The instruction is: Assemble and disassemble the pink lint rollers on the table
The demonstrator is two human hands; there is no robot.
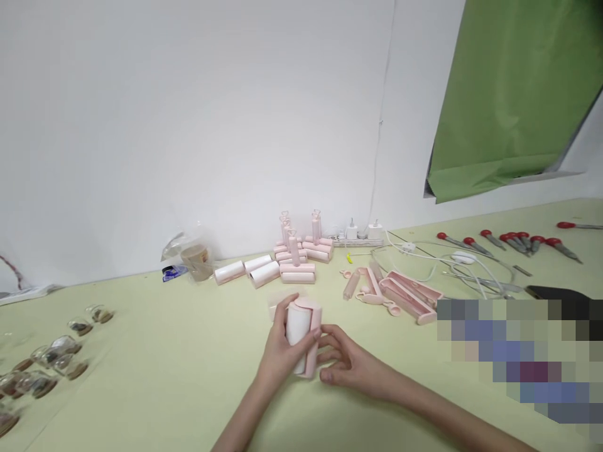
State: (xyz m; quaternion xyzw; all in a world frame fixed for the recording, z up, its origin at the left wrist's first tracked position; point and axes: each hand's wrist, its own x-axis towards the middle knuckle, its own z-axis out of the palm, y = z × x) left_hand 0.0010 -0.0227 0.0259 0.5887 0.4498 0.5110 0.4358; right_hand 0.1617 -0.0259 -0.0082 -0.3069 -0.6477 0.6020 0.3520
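At the far left, clear domes on round brown bases [65, 345] are lying tipped over on the pale yellow-green table [164, 376]. Further right, a crumpled clear plastic bag [174, 247] is sitting around a tan cup [198, 263], and three white cylindrical rolls [265, 274] are lying nearby. At the middle of the near side, the left hand [277, 355] is clasping a pink-and-white cylindrical roller [298, 326] nearly upright, its thumb crossing the front. Behind it, pink plastic rollers with looped upright handles [298, 273] are standing in a cluster by the wall. The right hand [353, 363] is curling beside the held roller's right edge, thumb and fingers apart; whether its fingertips are touching, I cannot tell. Beyond it, a white power strip [358, 242] is resting along the wall, loose pink plastic parts [407, 301] are lying scattered in front, and red-and-grey pointed tools [537, 243] are lying at the far right.
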